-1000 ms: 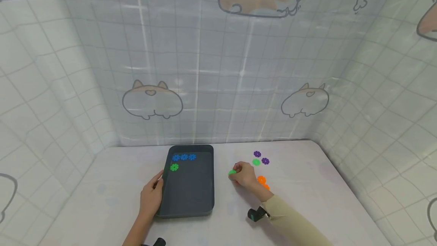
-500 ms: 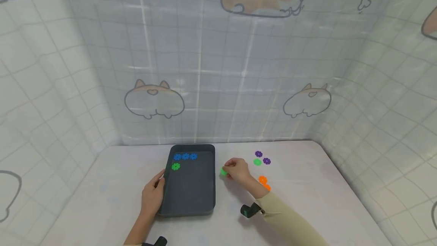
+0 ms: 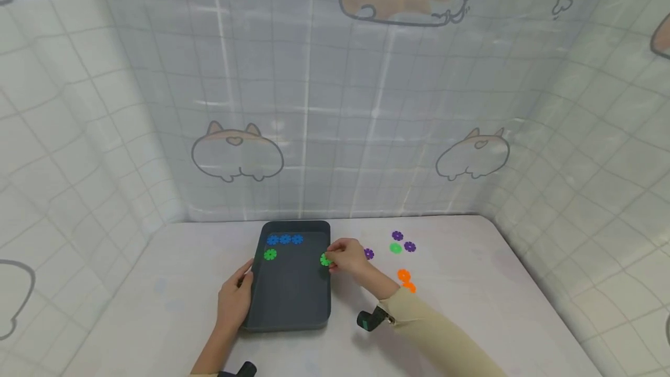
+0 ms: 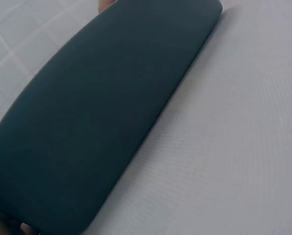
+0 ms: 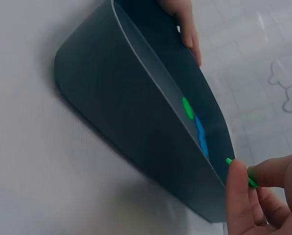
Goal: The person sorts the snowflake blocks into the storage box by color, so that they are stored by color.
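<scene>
My right hand (image 3: 348, 256) pinches a green flower-shaped plastic disc (image 3: 324, 259) at the right rim of a dark grey tray (image 3: 293, 295). In the right wrist view the disc (image 5: 253, 183) shows edge-on between thumb and fingertips. My left hand (image 3: 234, 301) holds the tray by its left side wall; in the left wrist view the tray's outer wall (image 4: 87, 107) hides most of that hand. Inside the tray, blue flower discs (image 3: 285, 239) form a row at the far end. Another green disc (image 3: 270, 255) lies below the row's left end.
On the white table right of the tray lie purple discs (image 3: 410, 246), a loose green disc (image 3: 395, 248) and orange discs (image 3: 403, 276), two of which overlap. A patterned curtain (image 3: 335, 191) rises behind the table and at both sides.
My right hand has moved left from the table to the tray's right rim, carrying the green disc. A purple disc near the right wrist has come into sight. My left hand stays at the tray.
</scene>
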`<state>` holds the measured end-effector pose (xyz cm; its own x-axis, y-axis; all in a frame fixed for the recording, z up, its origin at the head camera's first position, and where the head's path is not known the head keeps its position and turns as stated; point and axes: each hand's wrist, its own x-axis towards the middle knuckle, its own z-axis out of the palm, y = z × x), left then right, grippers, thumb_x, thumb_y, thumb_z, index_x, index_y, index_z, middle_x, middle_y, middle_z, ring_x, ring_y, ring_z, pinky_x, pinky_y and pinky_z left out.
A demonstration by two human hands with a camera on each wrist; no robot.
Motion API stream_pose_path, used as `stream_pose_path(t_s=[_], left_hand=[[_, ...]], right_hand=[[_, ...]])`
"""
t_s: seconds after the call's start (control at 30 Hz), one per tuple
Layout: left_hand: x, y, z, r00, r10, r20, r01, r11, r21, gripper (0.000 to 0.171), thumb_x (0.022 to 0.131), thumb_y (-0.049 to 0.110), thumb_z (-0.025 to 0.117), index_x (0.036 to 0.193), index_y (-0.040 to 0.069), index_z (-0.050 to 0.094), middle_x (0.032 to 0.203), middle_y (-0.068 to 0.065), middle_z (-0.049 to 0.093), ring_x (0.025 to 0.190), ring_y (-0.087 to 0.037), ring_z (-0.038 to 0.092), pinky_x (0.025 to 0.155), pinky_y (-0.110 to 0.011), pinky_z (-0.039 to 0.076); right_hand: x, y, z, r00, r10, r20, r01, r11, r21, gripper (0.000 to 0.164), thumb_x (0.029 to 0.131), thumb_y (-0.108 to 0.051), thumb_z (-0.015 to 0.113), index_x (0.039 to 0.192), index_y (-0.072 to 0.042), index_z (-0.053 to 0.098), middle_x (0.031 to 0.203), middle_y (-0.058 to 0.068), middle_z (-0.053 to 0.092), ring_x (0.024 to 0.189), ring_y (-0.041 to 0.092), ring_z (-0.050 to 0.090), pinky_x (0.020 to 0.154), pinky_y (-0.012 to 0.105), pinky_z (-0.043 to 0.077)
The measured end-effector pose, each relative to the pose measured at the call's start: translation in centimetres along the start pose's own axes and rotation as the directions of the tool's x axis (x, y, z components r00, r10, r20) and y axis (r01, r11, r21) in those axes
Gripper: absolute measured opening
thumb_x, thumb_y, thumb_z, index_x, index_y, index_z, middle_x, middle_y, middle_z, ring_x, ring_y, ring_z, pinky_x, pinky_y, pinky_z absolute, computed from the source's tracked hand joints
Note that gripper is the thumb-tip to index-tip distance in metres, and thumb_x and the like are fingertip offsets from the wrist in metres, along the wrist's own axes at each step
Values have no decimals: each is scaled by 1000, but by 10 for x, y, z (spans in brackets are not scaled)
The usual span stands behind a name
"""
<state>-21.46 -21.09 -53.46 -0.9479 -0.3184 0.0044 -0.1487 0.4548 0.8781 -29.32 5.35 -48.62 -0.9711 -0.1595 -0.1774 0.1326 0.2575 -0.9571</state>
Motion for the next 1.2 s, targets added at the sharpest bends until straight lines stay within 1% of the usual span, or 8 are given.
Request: stream_pose_path(t_s=[0.13, 0.23, 0.4, 0.5, 0.73, 0.97, 1.13, 1.2], left_hand=[[0, 0, 0, 1000, 2, 0, -2, 1000, 4, 42, 105, 23, 39, 143, 9, 48, 128, -22, 57, 112, -33, 50, 93, -50, 37], [0, 0, 0, 1000, 0, -3, 0, 1000, 9, 42, 105, 23, 39, 144, 9, 48, 125, -22, 58, 108, -32, 50, 90, -48, 38], [0, -1, 0, 1000, -1, -4, 1, 1000, 7, 42, 105, 23, 39, 143, 9, 48, 123, -21, 59, 104, -31, 50, 88, -46, 38], [0, 0, 0, 1000, 3, -7, -3, 1000, 5, 42, 105, 23, 39, 143, 9, 49, 122, -20, 59, 103, -31, 50, 87, -46, 38], [-1, 0, 2, 1000, 10, -18, -9, 1000, 5, 41, 105, 22, 40, 142, 9, 50, 119, -19, 60, 100, -29, 50, 84, -44, 38], [-3, -4, 5, 999, 24, -29, -23, 1000, 8, 41, 105, 21, 40, 142, 8, 50, 122, -20, 60, 101, -29, 52, 85, -45, 39], [-4, -6, 6, 999, 30, -31, -30, 1000, -4, 42, 105, 23, 38, 143, 8, 49, 126, -21, 58, 107, -30, 53, 89, -47, 39], [-5, -7, 7, 999, 36, -36, -36, 999, -10, 42, 105, 24, 38, 142, 8, 49, 126, -21, 58, 108, -31, 53, 89, -48, 39]], right_hand=[[3, -1, 9, 1000, -12, 12, 13, 1000, -26, 8, 88, -6, 70, 91, 1, 67, 75, 9, 64, 54, 12, 59, 54, 29, 54], [4, -2, 14, 999, -25, 20, 26, 999, -35, 7, 87, -7, 71, 90, -1, 68, 72, 7, 62, 53, 12, 57, 52, 29, 53], [7, -4, 19, 998, -54, 40, 55, 998, -27, 6, 88, -7, 70, 90, -2, 69, 73, 7, 63, 54, 13, 57, 52, 29, 53], [9, -6, 24, 997, -54, 47, 55, 998, -15, 7, 88, -7, 70, 91, -1, 69, 75, 8, 64, 56, 13, 59, 54, 30, 54], [12, -9, 36, 997, -43, 56, 43, 999, 10, 7, 88, -4, 70, 92, 2, 70, 76, 9, 66, 54, 14, 61, 54, 31, 54], [18, -5, 47, 997, -61, 50, 61, 998, 10, 7, 87, -2, 70, 92, 2, 71, 75, 9, 66, 53, 13, 62, 54, 31, 54], [20, -6, 54, 995, -68, 72, 66, 998, 20, 8, 88, -4, 69, 93, 2, 70, 77, 8, 65, 56, 15, 62, 55, 31, 54], [21, -6, 56, 994, -71, 78, 71, 997, 5, 7, 89, -4, 69, 93, 1, 71, 78, 8, 65, 58, 15, 62, 57, 32, 55]])
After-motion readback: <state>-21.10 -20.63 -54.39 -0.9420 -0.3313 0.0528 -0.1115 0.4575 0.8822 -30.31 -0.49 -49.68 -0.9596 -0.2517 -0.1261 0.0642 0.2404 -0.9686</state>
